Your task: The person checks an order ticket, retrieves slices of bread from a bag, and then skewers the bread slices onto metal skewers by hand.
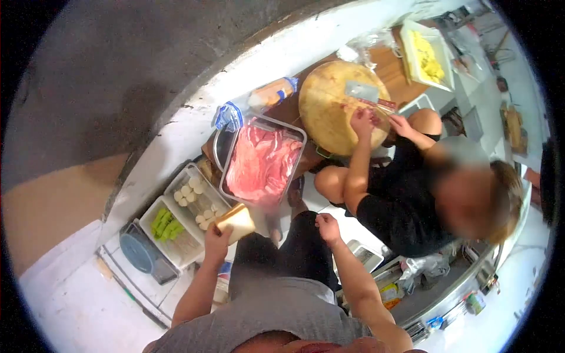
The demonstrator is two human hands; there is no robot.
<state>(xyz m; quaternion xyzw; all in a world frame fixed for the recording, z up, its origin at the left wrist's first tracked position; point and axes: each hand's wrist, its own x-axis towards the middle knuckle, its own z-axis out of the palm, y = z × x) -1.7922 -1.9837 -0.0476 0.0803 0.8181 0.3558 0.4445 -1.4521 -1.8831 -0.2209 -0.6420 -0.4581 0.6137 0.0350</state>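
My left hand is closed around the edge of pale bread slices, held above the near rim of the meat tray and next to the white tubs. My right hand is raised over my right knee with its fingers curled together. Whatever it might pinch is too small to tell. Ahead of both hands, a clear plastic tray holds a heap of sliced pink raw meat. Left of the bread, one tub holds white round pieces and another holds green pieces.
A co-worker sits at the right, hands over a round wooden chopping board with a cleaver on it. Bagged bread lies beyond the meat. A tub of yellow pieces stands far right, a blue lid at left.
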